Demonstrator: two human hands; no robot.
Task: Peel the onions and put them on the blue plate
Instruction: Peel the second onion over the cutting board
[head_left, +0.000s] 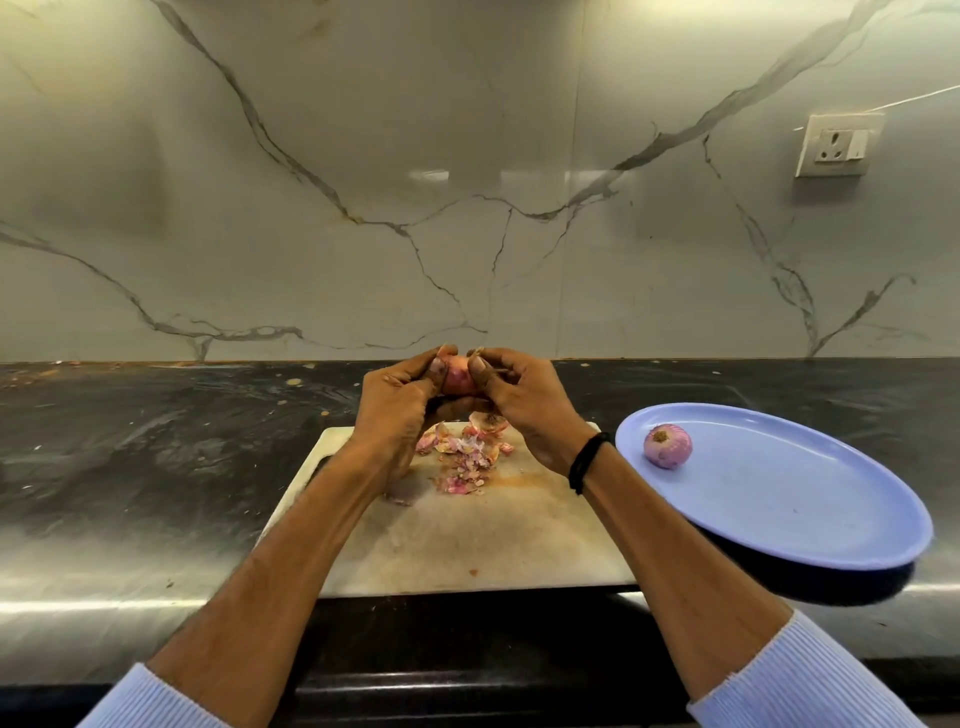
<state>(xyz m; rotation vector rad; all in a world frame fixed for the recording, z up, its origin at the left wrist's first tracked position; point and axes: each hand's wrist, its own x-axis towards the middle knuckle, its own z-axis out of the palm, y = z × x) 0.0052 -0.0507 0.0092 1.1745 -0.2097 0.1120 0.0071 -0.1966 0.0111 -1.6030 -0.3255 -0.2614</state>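
Head: two onions, one blue plate

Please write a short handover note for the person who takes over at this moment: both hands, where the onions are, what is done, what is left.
Left hand: grips the held onion above the cutting board.
Right hand: its fingers pinch the same onion at its top, peeling.
Peeled onion: lies on the blue plate, right of the board.
Peels: piled on the board under the hands.
Done: one onion peeled and plated.
Left: finish peeling the held onion and put it on the plate. No other onions are in view.
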